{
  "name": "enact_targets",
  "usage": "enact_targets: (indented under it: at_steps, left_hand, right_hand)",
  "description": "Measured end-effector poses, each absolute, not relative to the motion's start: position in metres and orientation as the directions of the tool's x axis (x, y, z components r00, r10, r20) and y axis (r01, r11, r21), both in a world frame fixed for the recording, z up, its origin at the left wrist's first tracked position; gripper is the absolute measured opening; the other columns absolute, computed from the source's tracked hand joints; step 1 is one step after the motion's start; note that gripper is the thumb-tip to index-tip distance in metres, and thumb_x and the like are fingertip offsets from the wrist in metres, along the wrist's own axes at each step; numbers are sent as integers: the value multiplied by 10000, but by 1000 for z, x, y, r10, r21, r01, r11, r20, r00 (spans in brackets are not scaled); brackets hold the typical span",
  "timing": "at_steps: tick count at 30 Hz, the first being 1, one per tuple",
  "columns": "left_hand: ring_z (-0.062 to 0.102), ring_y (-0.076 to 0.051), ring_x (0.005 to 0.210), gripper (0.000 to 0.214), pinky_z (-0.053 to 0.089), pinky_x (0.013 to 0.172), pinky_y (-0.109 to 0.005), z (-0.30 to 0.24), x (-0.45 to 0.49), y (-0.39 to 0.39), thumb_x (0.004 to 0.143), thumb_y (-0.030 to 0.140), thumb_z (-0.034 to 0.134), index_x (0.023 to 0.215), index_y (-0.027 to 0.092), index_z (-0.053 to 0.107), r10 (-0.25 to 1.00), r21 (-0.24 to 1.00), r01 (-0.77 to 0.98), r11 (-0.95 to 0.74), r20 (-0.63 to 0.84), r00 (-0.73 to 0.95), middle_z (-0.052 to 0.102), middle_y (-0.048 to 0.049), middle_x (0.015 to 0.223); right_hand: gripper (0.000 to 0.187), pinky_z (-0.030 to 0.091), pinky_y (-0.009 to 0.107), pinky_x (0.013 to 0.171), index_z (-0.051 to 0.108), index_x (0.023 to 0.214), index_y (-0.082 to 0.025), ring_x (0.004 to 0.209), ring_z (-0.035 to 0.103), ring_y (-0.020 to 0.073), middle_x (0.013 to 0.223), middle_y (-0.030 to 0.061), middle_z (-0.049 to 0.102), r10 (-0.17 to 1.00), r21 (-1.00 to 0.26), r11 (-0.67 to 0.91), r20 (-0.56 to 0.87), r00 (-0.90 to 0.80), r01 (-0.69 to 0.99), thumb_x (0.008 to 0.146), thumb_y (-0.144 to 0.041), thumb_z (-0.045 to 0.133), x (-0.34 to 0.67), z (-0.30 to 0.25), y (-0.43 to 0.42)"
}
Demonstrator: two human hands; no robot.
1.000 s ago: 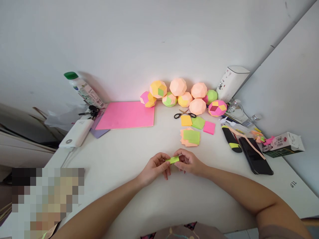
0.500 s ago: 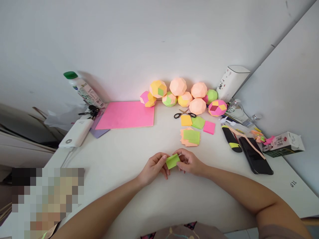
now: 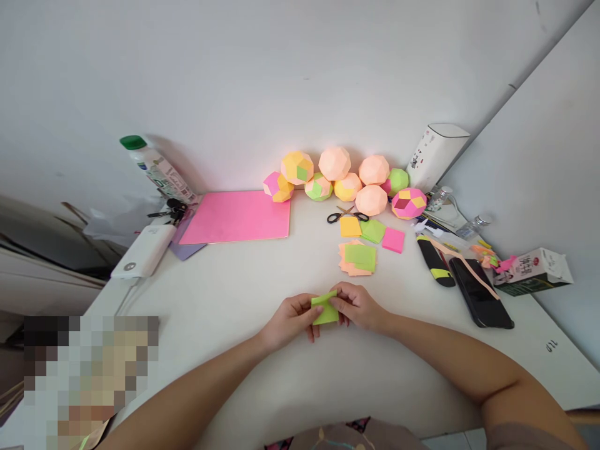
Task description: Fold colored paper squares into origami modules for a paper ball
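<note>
A small green sticky note (image 3: 327, 315) is held between both hands above the near part of the white table, its upper edge bent over. My left hand (image 3: 294, 320) pinches its left side, the thumb on its face. On the right side, my right hand (image 3: 359, 306) grips it, thumb near the folded top. Beyond the hands lies a stack of peach and green paper squares (image 3: 360, 257). Behind that are an orange pad (image 3: 350, 227), a green pad (image 3: 374, 231), a pink pad (image 3: 393, 240) and black-handled scissors (image 3: 347, 214).
Several folded paper balls (image 3: 334, 164) stand along the wall. A pink sheet (image 3: 239, 215) lies back left, near a bottle (image 3: 162, 169) and a white power bank (image 3: 143, 251). To the right are a utility knife (image 3: 435, 261), a phone (image 3: 479, 294) and a milk carton (image 3: 534, 272).
The green note, a narrow folded strip before, now shows a larger face with only its top edge bent over. Both thumbs have shifted inward onto it.
</note>
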State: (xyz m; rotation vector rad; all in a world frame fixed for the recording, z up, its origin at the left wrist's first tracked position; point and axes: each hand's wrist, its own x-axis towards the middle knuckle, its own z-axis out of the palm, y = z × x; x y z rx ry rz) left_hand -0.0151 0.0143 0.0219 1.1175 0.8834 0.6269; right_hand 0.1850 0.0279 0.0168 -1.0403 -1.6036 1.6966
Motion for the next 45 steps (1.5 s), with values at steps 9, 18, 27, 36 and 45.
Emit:
enact_targets:
  at_steps: [9,18,27,36,45]
  left_hand:
    - [599,-135,428,401,469,361,-231,24,-12,16,792,552,580,765,158,516,824,899,-58,434,-370,428,610,4,603]
    - [601,-134,420,384,471,362,-226,25,-12,16,817,534,561,820,153,516,819,894,-77,441,-365,443,628,-6,610]
    - [608,-133,442,395,466,384,-230,22,-12,16,834,540,535,836,145,521,792,903,-24,429,-364,489,625,-14,647]
    - [618,-131,517,387,489,434,-251,26,-13,15,801,497,610,938,141,544,784,930,3,368,-312,537,646,-37,763]
    - [616,-121,509,397,488,418,-235,24,-11,14,797,507,610,931,141,538,800,923,5,384,-336,496,652,-38,777]
  right_hand:
    - [137,426,207,439,334,952,-245,526,523,103,658,-64,506,867,-997,-72,-70,-493,16,912,-310,449,186,15,22]
    - [145,436,226,492,566,947,-210,588,496,70,978,44,483,795,-940,311,178,-580,138,815,-260,601,184,7,24]
    - [160,422,221,467,630,756,-166,537,472,65,812,20,515,866,-971,196,106,-489,135,821,-311,618,182,14,24]
    - [207,446,218,435,642,796,-161,564,553,103,761,14,570,883,-993,-44,-90,-460,109,807,-367,630,182,15,25]
    - [195,458,219,435,624,807,-159,537,569,103,723,6,582,895,-992,-68,-106,-433,102,806,-354,630,181,11,25]
